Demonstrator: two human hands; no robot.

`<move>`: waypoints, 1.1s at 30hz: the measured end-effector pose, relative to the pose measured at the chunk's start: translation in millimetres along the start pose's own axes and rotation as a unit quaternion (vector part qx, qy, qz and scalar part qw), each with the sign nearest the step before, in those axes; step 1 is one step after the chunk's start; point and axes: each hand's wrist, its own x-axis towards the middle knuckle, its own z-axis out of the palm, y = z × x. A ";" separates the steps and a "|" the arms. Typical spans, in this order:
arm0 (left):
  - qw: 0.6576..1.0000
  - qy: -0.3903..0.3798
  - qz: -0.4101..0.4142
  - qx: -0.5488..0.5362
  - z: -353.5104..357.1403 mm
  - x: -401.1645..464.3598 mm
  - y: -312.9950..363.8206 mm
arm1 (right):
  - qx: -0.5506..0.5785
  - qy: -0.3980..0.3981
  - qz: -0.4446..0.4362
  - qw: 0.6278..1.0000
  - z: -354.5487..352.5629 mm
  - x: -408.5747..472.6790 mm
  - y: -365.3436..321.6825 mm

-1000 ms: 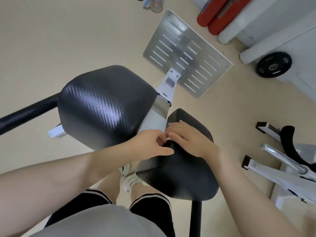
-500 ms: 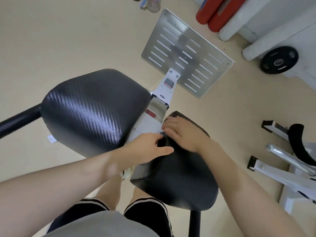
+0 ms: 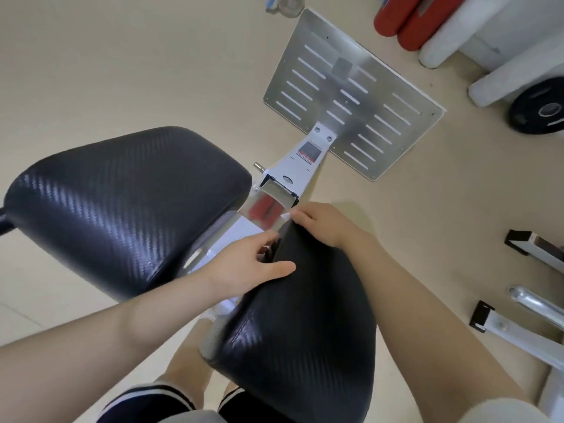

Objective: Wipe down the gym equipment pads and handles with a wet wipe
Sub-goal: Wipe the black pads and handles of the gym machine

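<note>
Wet wipe (image 3: 285, 215): only a small white corner shows, poking out from under the right hand (image 3: 323, 222) at the far tip of the right-hand pad (image 3: 299, 325). Right hand lies knuckles-up on that tip, fingers (image 3: 300, 215) curled down over the wipe and pressing it against the pad's far edge.

Left hand (image 3: 244, 267) sits just beside it, on the pad's inner edge near the far end. Its thumb lies flat across the black surface; the other fingers are bent down into the gap between pad and frame. Cannot tell whether they hold anything there.

Right-hand pad: black, carbon-weave texture, narrowing toward the far end. Left-hand pad (image 3: 122, 206): same material, wider, apart from both hands, separated from the other pad by the white frame (image 3: 299, 166).

Frame runs away from the person to a slotted metal footplate (image 3: 351, 96) lying on the beige floor (image 3: 122, 56).

Surroundings, far right of the floor: red rolls (image 3: 409, 19), a black weight plate (image 3: 540, 108). Near right: white and chrome parts of another machine (image 3: 525, 315). Person's knees and dark shorts (image 3: 146, 401) visible beneath the pads.
</note>
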 end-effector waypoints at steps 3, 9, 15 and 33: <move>0.999 -0.053 -0.006 -0.005 -3.1 16.1 8.4 | 0.128 0.012 0.051 0.990 -1.0 -6.5 22.5; 0.985 -0.084 -0.022 0.146 -6.2 51.7 30.5 | 0.078 0.107 0.088 0.987 6.1 -32.4 60.4; 0.979 -0.085 -0.015 0.185 6.3 74.4 46.7 | -0.022 0.140 0.102 0.985 6.0 -35.2 63.6; 0.974 -0.104 -0.017 0.201 5.5 83.9 48.7 | 0.094 0.106 0.123 0.982 1.3 -65.7 93.9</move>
